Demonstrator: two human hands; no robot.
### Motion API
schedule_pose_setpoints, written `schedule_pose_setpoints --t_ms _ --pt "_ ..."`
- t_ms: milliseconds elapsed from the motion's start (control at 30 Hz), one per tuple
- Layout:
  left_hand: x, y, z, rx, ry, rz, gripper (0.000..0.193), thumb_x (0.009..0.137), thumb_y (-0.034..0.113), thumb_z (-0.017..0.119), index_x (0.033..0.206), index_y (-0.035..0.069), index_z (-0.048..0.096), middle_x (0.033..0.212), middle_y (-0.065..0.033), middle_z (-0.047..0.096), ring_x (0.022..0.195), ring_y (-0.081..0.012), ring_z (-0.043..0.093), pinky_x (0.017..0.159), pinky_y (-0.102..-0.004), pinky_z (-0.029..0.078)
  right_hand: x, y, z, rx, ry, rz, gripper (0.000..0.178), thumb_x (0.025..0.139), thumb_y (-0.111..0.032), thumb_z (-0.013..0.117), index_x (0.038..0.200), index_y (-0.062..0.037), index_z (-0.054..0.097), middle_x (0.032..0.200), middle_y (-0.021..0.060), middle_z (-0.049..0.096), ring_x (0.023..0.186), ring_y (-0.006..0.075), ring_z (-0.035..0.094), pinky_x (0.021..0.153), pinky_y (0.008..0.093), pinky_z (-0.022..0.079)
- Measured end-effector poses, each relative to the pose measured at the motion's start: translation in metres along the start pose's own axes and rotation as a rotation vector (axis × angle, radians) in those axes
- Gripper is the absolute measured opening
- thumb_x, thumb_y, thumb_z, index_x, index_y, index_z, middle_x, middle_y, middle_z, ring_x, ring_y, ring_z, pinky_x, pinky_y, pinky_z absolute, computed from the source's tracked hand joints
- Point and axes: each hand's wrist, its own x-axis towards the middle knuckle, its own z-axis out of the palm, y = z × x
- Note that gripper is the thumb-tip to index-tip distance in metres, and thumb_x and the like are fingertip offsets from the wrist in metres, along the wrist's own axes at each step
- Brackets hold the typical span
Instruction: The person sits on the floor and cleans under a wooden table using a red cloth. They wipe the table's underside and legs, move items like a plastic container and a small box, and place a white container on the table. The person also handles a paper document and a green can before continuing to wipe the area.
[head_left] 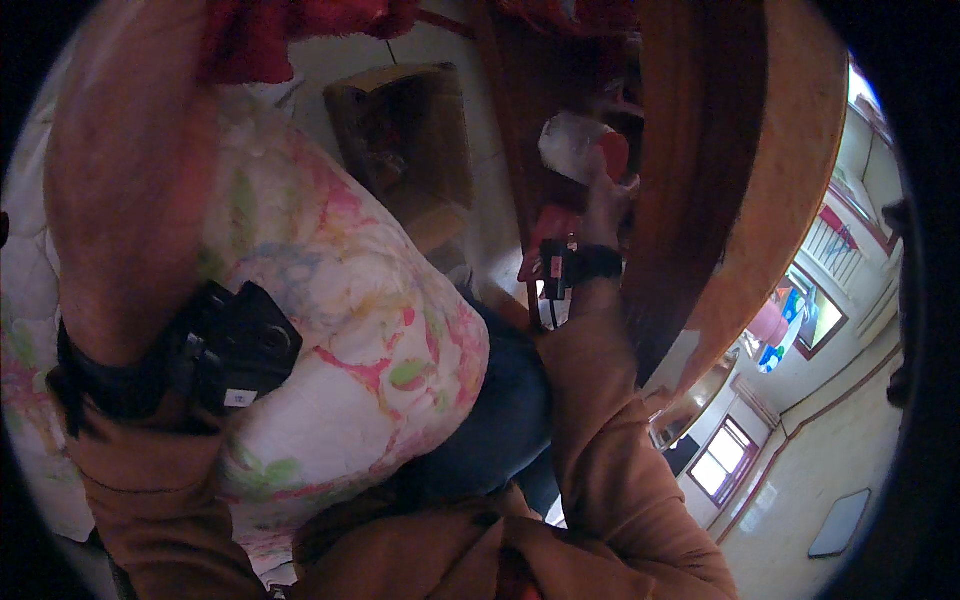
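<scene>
My right hand reaches into a dark wooden cabinet and grips a clear plastic jar by its red lid end. The jar is tilted on its side. A red object lies just below it, partly behind my wrist. My left hand is raised close to the view at the upper left, above a floral quilt. Its fingers are blurred and cut off at the top, beside a red cloth, so I cannot see whether it touches the cloth. Each wrist carries a strapped black device.
An open cardboard box stands on the pale floor between the quilt and the cabinet. The cabinet's curved wooden top edge rises right of my right arm. Farther right are a wall with a window and a hanging rack.
</scene>
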Motion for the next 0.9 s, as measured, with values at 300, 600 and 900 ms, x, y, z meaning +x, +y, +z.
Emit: schedule_pose_setpoints --t_ms 300,600,900 --pt "-0.004 0.006 0.008 0.003 -0.019 0.006 0.028 0.09 0.021 0.056 0.111 0.004 0.054 0.099 -0.0054 0.058 0.088 -0.0146 0.058 0.077 -0.0278 0.046 0.035 0.008 0.013 -0.307 0.105 -0.032 0.097 0.069 -0.041 0.078 0.136 0.0061 0.025 0.131 0.0172 0.045 0.113 0.0253 0.051 0.094 0.0337 0.043" --pt "-0.011 0.018 0.036 -0.022 -0.039 0.065 0.026 0.088 0.022 0.058 0.107 0.004 0.053 0.092 -0.0052 0.06 0.081 -0.0144 0.06 0.073 -0.0274 0.048 0.004 -0.009 0.024 -0.409 0.203 -0.177 0.084 0.074 -0.038 0.075 0.133 0.0064 0.034 0.13 0.0169 0.046 0.116 0.0253 0.048 0.099 0.0325 0.037" --pt "-0.009 0.026 0.052 -0.018 0.021 0.141 0.025 0.087 0.022 0.059 0.105 0.006 0.054 0.086 -0.0043 0.06 0.077 -0.0146 0.06 0.071 -0.0278 0.049 -0.062 -0.032 0.016 0.065 -0.076 -0.118 0.073 0.082 -0.028 0.069 0.137 -0.0005 0.029 0.125 0.0124 0.049 0.111 0.022 0.051 0.093 0.0329 0.041"
